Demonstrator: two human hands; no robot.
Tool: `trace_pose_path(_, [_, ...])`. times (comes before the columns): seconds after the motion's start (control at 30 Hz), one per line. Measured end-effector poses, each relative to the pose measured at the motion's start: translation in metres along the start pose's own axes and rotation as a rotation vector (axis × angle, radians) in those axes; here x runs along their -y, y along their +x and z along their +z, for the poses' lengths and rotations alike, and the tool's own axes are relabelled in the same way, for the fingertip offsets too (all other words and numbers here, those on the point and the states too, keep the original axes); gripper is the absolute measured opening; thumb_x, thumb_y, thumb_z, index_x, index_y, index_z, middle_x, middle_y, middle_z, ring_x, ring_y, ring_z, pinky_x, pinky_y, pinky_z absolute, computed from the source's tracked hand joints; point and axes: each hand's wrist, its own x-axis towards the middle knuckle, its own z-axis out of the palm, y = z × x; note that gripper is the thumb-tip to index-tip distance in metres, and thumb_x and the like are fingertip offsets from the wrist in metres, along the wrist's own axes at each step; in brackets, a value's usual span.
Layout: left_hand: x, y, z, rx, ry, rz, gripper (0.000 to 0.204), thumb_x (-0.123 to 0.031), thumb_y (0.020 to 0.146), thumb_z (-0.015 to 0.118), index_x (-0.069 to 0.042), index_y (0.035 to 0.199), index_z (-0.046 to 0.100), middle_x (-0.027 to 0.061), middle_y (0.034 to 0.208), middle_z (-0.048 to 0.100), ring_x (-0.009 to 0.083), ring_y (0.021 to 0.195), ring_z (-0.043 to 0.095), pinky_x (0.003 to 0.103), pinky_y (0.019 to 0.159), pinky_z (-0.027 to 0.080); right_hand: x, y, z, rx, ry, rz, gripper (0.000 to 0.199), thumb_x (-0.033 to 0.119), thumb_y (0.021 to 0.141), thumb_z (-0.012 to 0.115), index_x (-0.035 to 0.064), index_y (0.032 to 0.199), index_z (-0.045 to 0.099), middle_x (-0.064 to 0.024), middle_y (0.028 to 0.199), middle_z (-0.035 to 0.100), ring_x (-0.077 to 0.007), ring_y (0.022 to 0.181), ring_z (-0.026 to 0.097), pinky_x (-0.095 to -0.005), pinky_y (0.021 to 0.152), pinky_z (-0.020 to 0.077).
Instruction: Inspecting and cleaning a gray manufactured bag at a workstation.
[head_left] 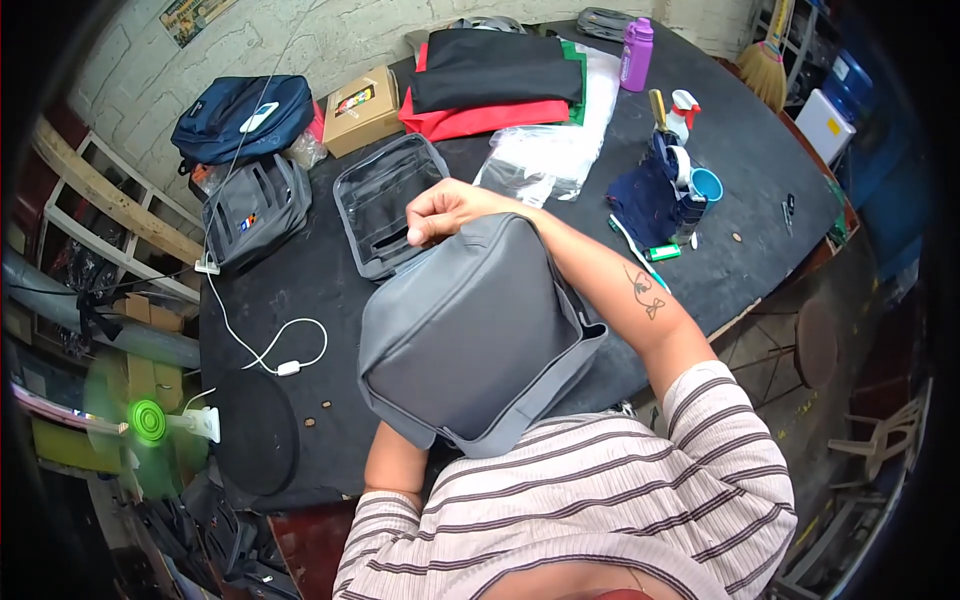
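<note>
A grey, box-shaped fabric bag (470, 330) is tilted up in front of my chest, with loose strips of cloth along its near edge. At its far top edge is my right hand (447, 212), fingers curled and thumb and forefinger drawn together; what they pinch, if anything, I cannot make out. My left forearm (395, 462) runs up behind the bag, which hides the left hand completely. Just beyond my right hand, a grey-edged clear plastic case (385, 160) lies on the black table (270, 350).
Left: a grey bag (258, 212), navy backpack (243, 120), white cable (289, 368) and spinning green fan (148, 421). Far side: a cardboard box (362, 110), folded black cloth (500, 70) and purple bottle (636, 55). Right: a spray bottle (682, 115), blue cup (706, 186) and navy cloth (645, 195).
</note>
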Motion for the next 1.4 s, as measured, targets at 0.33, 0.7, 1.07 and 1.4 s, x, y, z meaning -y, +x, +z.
trace_pose_path(0.33, [0.017,-0.001,0.003,0.168,-0.323,-0.087,0.046,-0.033,0.097,0.041,-0.003,0.132,0.046,0.0123,0.126,0.054,0.0238,0.112,0.055,0.037,0.097,0.045,-0.052,-0.089,0.01,-0.562,0.052,0.3,0.043,0.046,0.095,0.048,0.0073,0.082,0.063,0.002,0.077,0.059,-0.0052,0.07,0.049,-0.0226,0.066,0.0419])
trace_pose_path(0.7, [0.034,-0.001,0.012,0.349,-0.651,-0.185,0.046,-0.034,0.097,0.04,-0.003,0.132,0.046,0.0123,0.127,0.054,0.0245,0.113,0.054,0.038,0.097,0.044,-0.014,-0.077,0.035,-0.855,0.294,0.22,0.037,0.037,0.088,0.064,0.0061,0.067,0.064,0.0014,0.057,0.059,-0.0042,0.043,0.049,-0.0209,0.04,0.0373])
trace_pose_path(1.07, [0.037,0.031,0.011,0.5,-1.033,-0.382,0.047,-0.035,0.098,0.04,-0.003,0.131,0.046,0.0123,0.128,0.053,0.0252,0.114,0.053,0.038,0.098,0.044,-0.025,-0.055,0.033,-0.728,0.398,0.166,0.032,0.03,0.085,0.07,0.005,0.066,0.064,-0.0001,0.061,0.062,-0.0039,0.049,0.051,-0.0217,0.046,0.0398])
trace_pose_path(1.4, [0.046,0.045,0.013,0.649,-1.36,-0.525,0.047,-0.036,0.098,0.039,-0.004,0.131,0.046,0.0123,0.129,0.052,0.0259,0.115,0.052,0.039,0.098,0.043,-0.066,-0.059,0.037,-0.789,0.401,0.375,0.04,0.043,0.086,0.065,0.0074,0.069,0.067,0.0,0.057,0.059,-0.0059,0.041,0.047,-0.0236,0.035,0.0322])
